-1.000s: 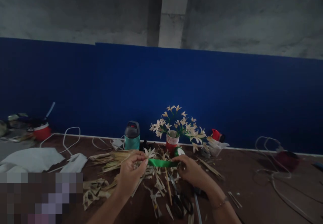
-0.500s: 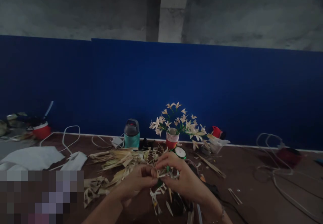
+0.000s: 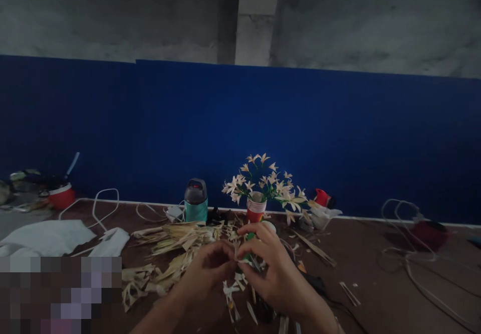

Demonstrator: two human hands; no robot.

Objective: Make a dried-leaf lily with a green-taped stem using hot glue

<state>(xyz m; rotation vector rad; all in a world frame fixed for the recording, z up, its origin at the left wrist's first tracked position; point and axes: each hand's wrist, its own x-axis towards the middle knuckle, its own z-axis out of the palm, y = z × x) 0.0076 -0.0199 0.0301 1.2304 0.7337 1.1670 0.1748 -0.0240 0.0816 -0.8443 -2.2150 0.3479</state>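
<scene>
My left hand [image 3: 208, 269] and my right hand [image 3: 271, 269] meet low in the middle of the view, fingers pinched together around a small pale straw flower with a bit of green tape [image 3: 248, 257] showing between them. Pale dried leaf strips [image 3: 180, 241] lie scattered on the brown table [image 3: 376, 274] under and left of my hands. Behind them stands a red paper cup [image 3: 256, 210] holding a bunch of pale handmade flowers [image 3: 263, 183].
A teal jar with a dark lid [image 3: 196, 201] stands left of the cup. White cloth [image 3: 48, 236] and white cables [image 3: 105, 203] lie at the left, a red pot [image 3: 61, 195] far left, more cable [image 3: 409, 261] at the right. A blue wall panel [image 3: 338, 138] backs the table.
A second ago my hands were apart with a green tape strip stretched between them. They have come together, and the roll of green tape is hidden behind my right hand.
</scene>
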